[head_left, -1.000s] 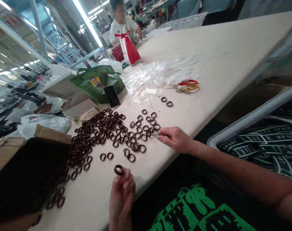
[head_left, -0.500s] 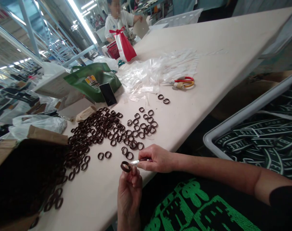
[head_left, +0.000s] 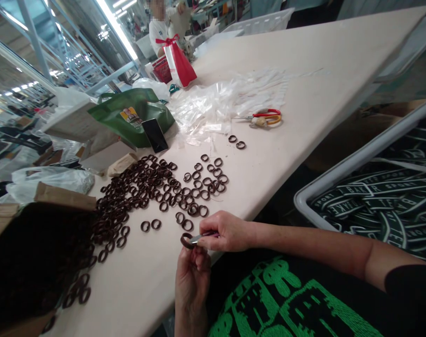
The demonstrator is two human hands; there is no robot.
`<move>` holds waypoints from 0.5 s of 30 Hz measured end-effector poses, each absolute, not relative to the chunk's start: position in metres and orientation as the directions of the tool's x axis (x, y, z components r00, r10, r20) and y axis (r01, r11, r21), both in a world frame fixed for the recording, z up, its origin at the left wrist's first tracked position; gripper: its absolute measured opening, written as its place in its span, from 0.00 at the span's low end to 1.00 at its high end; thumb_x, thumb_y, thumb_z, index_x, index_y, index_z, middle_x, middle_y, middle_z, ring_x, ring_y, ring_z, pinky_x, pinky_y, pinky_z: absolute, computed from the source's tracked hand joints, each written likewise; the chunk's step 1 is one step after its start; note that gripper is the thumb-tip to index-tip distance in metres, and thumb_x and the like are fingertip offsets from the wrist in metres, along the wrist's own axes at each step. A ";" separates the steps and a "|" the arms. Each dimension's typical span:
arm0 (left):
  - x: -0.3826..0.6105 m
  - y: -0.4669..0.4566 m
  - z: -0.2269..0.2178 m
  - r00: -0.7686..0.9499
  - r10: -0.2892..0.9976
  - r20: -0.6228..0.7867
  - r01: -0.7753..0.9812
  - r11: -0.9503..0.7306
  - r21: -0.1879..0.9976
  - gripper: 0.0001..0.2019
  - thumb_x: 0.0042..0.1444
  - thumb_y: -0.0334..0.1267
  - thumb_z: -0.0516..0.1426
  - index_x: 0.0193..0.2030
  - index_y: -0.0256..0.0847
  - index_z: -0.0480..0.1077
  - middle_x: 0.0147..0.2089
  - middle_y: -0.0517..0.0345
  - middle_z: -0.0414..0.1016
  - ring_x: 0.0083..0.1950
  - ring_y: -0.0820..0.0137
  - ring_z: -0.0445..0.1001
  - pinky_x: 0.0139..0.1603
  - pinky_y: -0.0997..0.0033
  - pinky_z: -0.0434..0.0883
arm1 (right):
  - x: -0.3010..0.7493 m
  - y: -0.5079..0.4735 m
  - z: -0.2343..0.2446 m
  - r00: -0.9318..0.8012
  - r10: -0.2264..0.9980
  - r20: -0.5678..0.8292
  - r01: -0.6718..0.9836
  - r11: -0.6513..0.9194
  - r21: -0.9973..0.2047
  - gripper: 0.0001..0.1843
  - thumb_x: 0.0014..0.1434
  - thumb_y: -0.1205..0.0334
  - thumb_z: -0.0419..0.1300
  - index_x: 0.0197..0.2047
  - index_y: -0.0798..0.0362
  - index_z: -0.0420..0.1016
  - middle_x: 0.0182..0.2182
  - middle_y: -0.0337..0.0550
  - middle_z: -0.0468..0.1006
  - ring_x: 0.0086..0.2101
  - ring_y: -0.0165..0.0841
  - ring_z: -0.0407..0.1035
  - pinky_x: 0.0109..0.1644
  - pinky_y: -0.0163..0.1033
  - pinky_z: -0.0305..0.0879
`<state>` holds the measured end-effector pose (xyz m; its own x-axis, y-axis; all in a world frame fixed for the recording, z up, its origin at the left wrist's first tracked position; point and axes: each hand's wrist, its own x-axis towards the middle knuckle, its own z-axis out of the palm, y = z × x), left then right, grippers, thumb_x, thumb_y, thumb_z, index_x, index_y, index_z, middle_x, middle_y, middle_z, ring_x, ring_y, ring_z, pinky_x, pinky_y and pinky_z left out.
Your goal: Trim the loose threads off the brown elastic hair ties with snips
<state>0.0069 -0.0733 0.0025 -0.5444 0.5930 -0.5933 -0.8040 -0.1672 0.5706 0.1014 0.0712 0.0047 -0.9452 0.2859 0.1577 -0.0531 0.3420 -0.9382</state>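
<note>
In the head view, low in the middle of the frame, the left hand [head_left: 192, 277] rises from the bottom edge at the near edge of the table [head_left: 314, 56], its fingers closed on a single brown ring [head_left: 185, 240] held up at the fingertips. The right hand [head_left: 227, 231] comes in from the right, just above and beside the left, with thumb and fingers pinched on a thin shiny strip [head_left: 196, 238]. The strip's tip meets the ring, but what the strip is cannot be told. Just above the hands, towards the left centre, a loose pile of rings [head_left: 146, 185] of the same brown spreads over the tabletop, thick at the left and thinning to single rings at the right. Two stray rings [head_left: 237, 142] lie apart from it, further up. At the lower left an open cardboard box [head_left: 63, 197] is dark inside, with rings running along its near side. Above the pile a black phone [head_left: 155, 135] leans on a green bag [head_left: 128, 114], and to their right lies a heap of clear plastic bags [head_left: 220, 98]. Scissors [head_left: 266, 117] with red and yellow handles rest at the heap's lower right edge. A red bag [head_left: 178, 64] stands in the upper middle, and behind it another person's white shirt [head_left: 155, 32] shows. At the right edge a grey bin [head_left: 339, 180] holds black and green printed bands [head_left: 392, 206].
</note>
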 end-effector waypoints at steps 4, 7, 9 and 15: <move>0.006 -0.074 0.000 -0.535 0.605 -0.590 -0.802 -0.143 0.580 0.09 0.44 0.33 0.66 0.28 0.36 0.70 0.22 0.67 0.63 0.21 0.83 0.58 0.18 0.86 0.59 | 0.102 0.070 0.003 -0.940 0.287 0.185 -0.078 0.347 -0.934 0.16 0.59 0.56 0.58 0.24 0.55 0.62 0.20 0.32 0.61 0.22 0.23 0.53 0.26 0.30 0.48; 0.007 -0.074 0.000 -0.533 0.596 -0.600 -0.800 -0.123 0.588 0.11 0.43 0.34 0.68 0.27 0.36 0.70 0.23 0.67 0.63 0.21 0.83 0.58 0.18 0.85 0.59 | 0.102 0.070 0.000 -0.938 0.291 0.187 -0.078 0.349 -0.934 0.16 0.58 0.56 0.57 0.24 0.55 0.62 0.20 0.32 0.60 0.22 0.23 0.54 0.26 0.30 0.48; 0.008 -0.072 0.001 -0.551 0.592 -0.588 -0.782 -0.122 0.611 0.11 0.43 0.35 0.68 0.26 0.36 0.69 0.23 0.67 0.63 0.21 0.83 0.57 0.18 0.86 0.58 | 0.102 0.071 -0.002 -0.940 0.289 0.183 -0.076 0.346 -0.935 0.17 0.59 0.55 0.57 0.24 0.55 0.61 0.20 0.32 0.60 0.22 0.23 0.53 0.26 0.30 0.48; 0.011 -0.069 0.002 -0.584 0.568 -0.580 -0.766 -0.149 0.625 0.09 0.44 0.33 0.66 0.28 0.36 0.69 0.24 0.66 0.65 0.20 0.84 0.58 0.18 0.88 0.58 | 0.102 0.072 -0.007 -0.947 0.259 0.192 -0.100 0.330 -0.939 0.18 0.60 0.55 0.55 0.23 0.54 0.58 0.19 0.32 0.58 0.22 0.23 0.52 0.25 0.30 0.48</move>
